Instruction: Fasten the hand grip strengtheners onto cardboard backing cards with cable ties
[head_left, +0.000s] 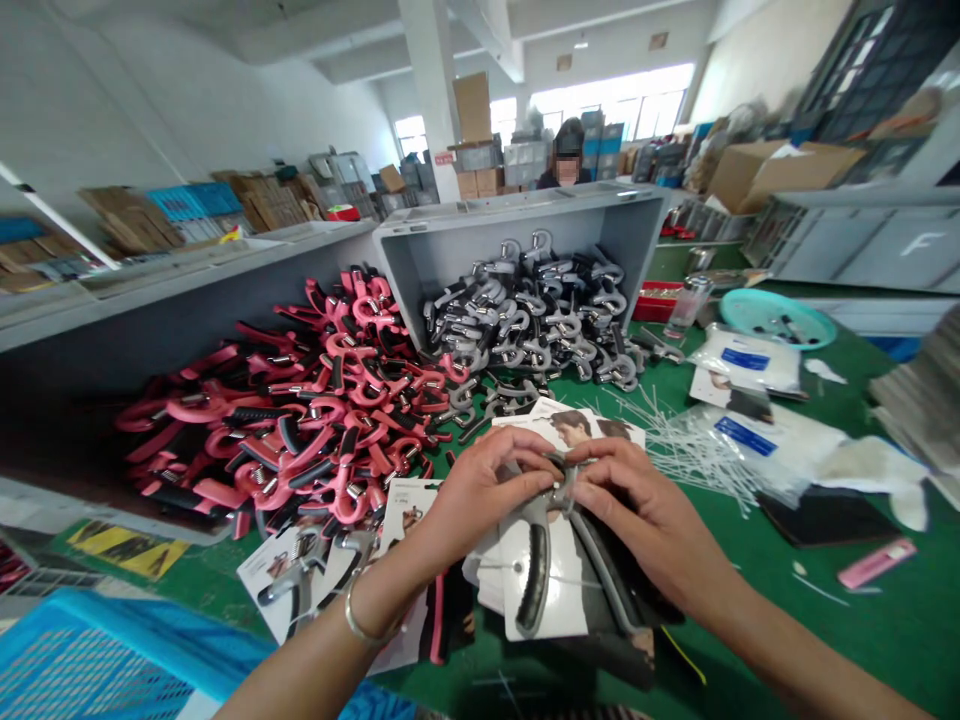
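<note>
A grey hand grip strengthener with black-padded handles lies on a printed backing card, handles towards me. My left hand is closed round the left of its spring end. From the right, my right hand pinches the same end, thumb and fingertips close to the left hand's. My fingers partly hide the spring. A thin white strip crosses the card between the handles. More cards lie just beyond my hands. Left of them, another grey grip strengthener rests on a card, partly behind my left forearm.
Grey bins hold heaps of red grip strengtheners and grey ones. White plastic ties, plastic bags and a turquoise plate lie rightward. A blue crate stands front left. A person is behind the bins.
</note>
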